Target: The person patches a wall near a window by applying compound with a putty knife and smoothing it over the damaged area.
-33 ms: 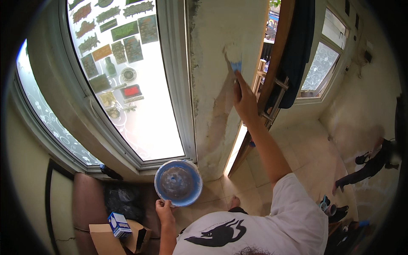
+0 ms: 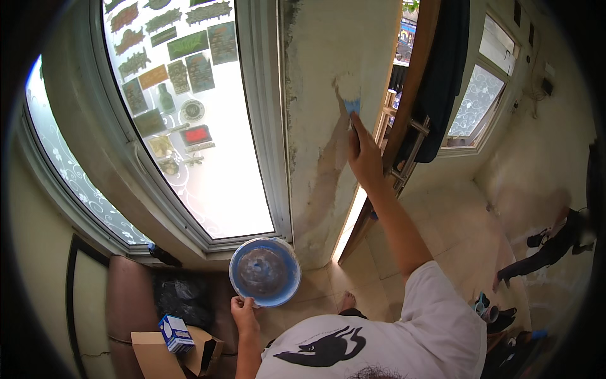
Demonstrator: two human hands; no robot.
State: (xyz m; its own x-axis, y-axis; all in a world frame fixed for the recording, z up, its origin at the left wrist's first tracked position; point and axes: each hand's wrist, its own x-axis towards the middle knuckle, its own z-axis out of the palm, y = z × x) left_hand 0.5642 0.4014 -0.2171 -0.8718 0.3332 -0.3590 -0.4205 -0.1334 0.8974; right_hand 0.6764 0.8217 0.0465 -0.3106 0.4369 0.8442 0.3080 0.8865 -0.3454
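Two hands were busy: the right hand (image 2: 365,155) clenched a blue-bladed putty scraper (image 2: 352,108) against the stained plaster wall (image 2: 328,57), while the left hand (image 2: 245,313) gripped the rim of a round blue bowl (image 2: 265,271) (held low, near the window frame (image 2: 268,126)).

Stained wall (image 2: 328,158) between bright arched window (image 2: 208,158) and doorway (image 2: 404,38).

A small blue-and-white carton (image 2: 175,333) rests on an open brown cardboard box (image 2: 151,354).
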